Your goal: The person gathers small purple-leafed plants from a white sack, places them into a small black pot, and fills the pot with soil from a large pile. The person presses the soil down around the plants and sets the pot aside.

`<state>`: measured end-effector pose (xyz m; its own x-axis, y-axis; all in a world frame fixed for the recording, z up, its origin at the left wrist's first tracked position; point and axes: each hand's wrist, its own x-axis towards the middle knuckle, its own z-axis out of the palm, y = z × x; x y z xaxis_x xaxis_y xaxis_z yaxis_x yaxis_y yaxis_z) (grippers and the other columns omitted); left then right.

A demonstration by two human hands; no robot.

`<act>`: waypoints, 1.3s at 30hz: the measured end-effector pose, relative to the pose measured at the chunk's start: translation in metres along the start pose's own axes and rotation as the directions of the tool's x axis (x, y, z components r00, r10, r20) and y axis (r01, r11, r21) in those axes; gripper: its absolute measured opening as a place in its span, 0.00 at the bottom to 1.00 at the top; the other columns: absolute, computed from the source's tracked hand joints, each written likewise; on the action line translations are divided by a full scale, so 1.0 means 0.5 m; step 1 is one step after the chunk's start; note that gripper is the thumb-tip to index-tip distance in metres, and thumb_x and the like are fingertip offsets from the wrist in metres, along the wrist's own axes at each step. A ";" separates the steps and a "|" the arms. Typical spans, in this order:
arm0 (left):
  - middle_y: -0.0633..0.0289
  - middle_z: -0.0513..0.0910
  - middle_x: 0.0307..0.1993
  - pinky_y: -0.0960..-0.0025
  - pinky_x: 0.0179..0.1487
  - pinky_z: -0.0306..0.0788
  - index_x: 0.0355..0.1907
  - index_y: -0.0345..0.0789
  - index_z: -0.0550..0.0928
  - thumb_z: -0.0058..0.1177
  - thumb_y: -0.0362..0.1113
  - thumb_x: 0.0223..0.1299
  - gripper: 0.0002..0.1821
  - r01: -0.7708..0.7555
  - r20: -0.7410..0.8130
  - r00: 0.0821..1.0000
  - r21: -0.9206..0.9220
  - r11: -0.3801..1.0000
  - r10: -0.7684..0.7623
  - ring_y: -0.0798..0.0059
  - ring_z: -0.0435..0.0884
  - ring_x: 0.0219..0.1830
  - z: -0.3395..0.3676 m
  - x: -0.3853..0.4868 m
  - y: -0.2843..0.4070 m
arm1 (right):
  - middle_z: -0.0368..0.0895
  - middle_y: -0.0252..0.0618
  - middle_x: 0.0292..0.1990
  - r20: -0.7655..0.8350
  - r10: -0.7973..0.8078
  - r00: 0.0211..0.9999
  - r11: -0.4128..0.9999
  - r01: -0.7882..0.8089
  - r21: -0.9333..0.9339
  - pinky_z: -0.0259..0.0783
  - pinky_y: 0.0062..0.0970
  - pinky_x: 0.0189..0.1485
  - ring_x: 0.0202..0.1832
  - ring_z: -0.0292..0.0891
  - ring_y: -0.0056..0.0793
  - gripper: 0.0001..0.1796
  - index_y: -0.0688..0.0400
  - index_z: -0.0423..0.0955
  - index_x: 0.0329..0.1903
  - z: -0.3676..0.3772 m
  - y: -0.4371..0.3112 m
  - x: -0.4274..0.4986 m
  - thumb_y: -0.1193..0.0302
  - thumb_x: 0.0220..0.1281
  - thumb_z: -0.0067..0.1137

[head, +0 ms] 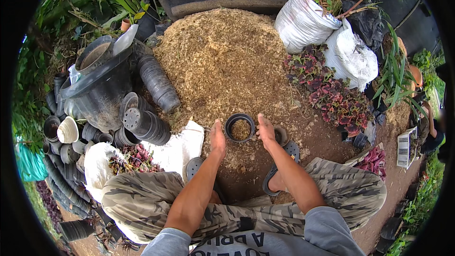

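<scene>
Between my hands stands a small round black plastic plant pot point(252, 128), with loose brown, chip-like potting material in its bottom. My left hand point(217, 138) is held flat on the pot's left side, a small gap away, palm turned inward. On the other side my right hand point(266, 131) faces it, also beside the pot and seemingly not touching. Neither hand holds anything. Right behind my right hand sits another small dark pot point(281, 136), partly covered by it. A large heap of the same brown material point(224, 57) rises just beyond the pot.
Stacked black pots point(159, 83) lie left of the heap, near a big black tub point(97, 103). Cut reddish plants point(135, 160) rest on white sacking point(183, 145). Dark-red leafy plants point(337, 103) and full white sacks point(304, 21) stand right. A person point(432, 131) is at the far right.
</scene>
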<state>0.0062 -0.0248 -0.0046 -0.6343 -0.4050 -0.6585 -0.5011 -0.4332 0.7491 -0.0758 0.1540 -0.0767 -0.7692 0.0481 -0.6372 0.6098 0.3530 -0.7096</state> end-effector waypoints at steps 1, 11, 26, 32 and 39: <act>0.43 0.65 0.71 0.50 0.76 0.55 0.78 0.33 0.50 0.33 0.68 0.73 0.46 0.009 0.019 1.000 -0.021 1.000 -0.009 0.48 0.64 0.73 -0.001 0.004 0.000 | 0.74 0.41 0.60 -0.005 0.031 0.999 0.999 -0.031 -0.005 0.71 0.39 0.57 0.54 0.72 0.36 0.40 0.57 0.69 0.66 0.000 0.001 0.002 0.35 0.69 0.47; 0.46 0.64 0.73 0.50 0.71 0.62 0.76 0.32 0.57 0.34 0.66 0.74 0.43 0.092 0.025 0.996 -0.037 0.995 -0.091 0.53 0.65 0.72 -0.002 0.016 -0.014 | 0.74 0.43 0.60 -0.066 0.151 0.986 0.981 -0.157 -0.116 0.71 0.36 0.57 0.63 0.70 0.34 0.35 0.58 0.74 0.59 0.004 -0.024 -0.022 0.39 0.74 0.42; 0.53 0.62 0.73 0.50 0.67 0.65 0.75 0.30 0.60 0.33 0.71 0.70 0.48 0.225 -0.058 0.974 0.083 0.971 -0.221 0.61 0.67 0.69 -0.002 0.018 0.004 | 0.63 0.49 0.70 0.094 0.195 0.976 0.973 -0.181 -0.142 0.73 0.51 0.62 0.65 0.69 0.48 0.44 0.58 0.55 0.76 -0.012 -0.055 -0.061 0.36 0.73 0.38; 0.52 0.68 0.70 0.52 0.69 0.65 0.70 0.32 0.68 0.32 0.70 0.72 0.44 0.218 0.051 0.974 0.076 0.973 -0.222 0.61 0.67 0.69 -0.016 0.049 -0.025 | 0.68 0.51 0.65 0.229 0.156 0.961 0.978 -0.119 -0.170 0.79 0.48 0.56 0.57 0.75 0.45 0.45 0.59 0.56 0.75 -0.010 -0.049 -0.059 0.36 0.72 0.39; 0.53 0.68 0.71 0.53 0.68 0.66 0.70 0.32 0.70 0.33 0.69 0.72 0.43 0.220 0.212 0.952 0.026 0.975 -0.221 0.61 0.70 0.67 -0.003 0.025 -0.009 | 0.69 0.54 0.65 0.114 0.098 0.989 0.900 -0.039 -0.433 0.80 0.47 0.56 0.64 0.71 0.47 0.39 0.61 0.60 0.73 -0.009 -0.038 -0.040 0.43 0.74 0.44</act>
<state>0.0015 -0.0290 -0.0163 -0.6180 -0.1191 -0.7771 -0.6437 -0.4908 0.5872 -0.0730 0.1503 -0.0491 -0.6788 -0.0246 -0.7339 0.4967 0.7207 -0.4836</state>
